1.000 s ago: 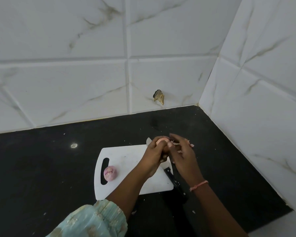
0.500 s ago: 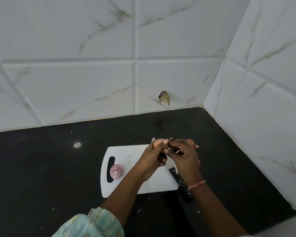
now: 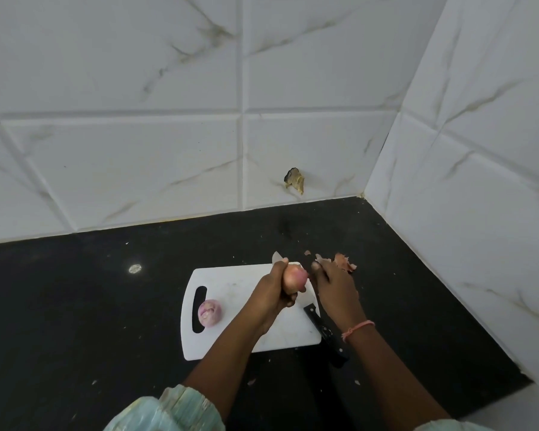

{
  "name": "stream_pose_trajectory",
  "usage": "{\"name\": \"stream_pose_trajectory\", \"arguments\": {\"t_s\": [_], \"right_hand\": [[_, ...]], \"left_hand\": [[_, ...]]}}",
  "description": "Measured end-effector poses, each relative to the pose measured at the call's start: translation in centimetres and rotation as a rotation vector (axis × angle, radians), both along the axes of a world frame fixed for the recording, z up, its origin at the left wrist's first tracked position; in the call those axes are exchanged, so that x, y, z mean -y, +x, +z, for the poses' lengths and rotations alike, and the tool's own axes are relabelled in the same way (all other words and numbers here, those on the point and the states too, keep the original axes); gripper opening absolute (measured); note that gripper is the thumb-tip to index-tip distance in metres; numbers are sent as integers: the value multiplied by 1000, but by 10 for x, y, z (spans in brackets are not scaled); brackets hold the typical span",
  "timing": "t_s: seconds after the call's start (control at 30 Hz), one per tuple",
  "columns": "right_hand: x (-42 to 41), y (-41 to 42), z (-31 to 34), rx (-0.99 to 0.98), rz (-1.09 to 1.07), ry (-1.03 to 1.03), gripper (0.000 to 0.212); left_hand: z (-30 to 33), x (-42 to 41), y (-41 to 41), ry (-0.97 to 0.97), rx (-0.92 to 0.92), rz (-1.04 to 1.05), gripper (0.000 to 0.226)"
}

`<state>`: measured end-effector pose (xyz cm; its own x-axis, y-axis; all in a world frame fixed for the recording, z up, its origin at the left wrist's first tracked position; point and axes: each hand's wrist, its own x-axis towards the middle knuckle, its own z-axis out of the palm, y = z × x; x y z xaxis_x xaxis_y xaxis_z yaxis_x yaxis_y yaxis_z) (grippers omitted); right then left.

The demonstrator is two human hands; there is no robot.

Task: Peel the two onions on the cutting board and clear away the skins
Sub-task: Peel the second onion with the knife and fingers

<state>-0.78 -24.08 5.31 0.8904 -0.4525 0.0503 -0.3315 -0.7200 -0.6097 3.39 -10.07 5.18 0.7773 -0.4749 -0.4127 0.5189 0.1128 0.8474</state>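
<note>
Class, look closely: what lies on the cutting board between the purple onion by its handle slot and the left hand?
Only bare white cutting board separates the purple onion from the left hand, per the head view.

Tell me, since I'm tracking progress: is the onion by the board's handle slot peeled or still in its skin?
Looks peeled: the onion shows pale purple flesh with no papery brown skin.

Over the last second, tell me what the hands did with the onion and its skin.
The right hand came off the onion, where it had been picking at the skin, and moved right toward the skins piled on the counter beyond the cutting board. The left hand still grips the onion above the board. The other onion by the handle slot and the knife stayed put.
</note>
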Motion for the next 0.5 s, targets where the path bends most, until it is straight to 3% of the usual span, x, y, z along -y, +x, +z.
{"name": "stream_pose_trajectory", "arguments": {"t_s": [0.1, 0.17, 0.27, 0.4, 0.5], "right_hand": [[4, -9, -9, -163, 51, -106, 18], [3, -17, -14, -307, 140, -107, 34], [-4, -25, -29, -341, 151, -30, 53], [-10, -31, -40, -289, 155, -67, 41], [-10, -31, -45, -248, 120, -83, 40]], "left_hand": [[-8, -6, 6, 15, -75, 69, 42], [-19, -9, 8, 87, -61, 74, 32], [-44, -10, 10, 274, 235, 76, 27], [-70, -18, 9, 458, 666, 135, 44], [-80, -25, 4, 464, 785, 120, 46]]}}
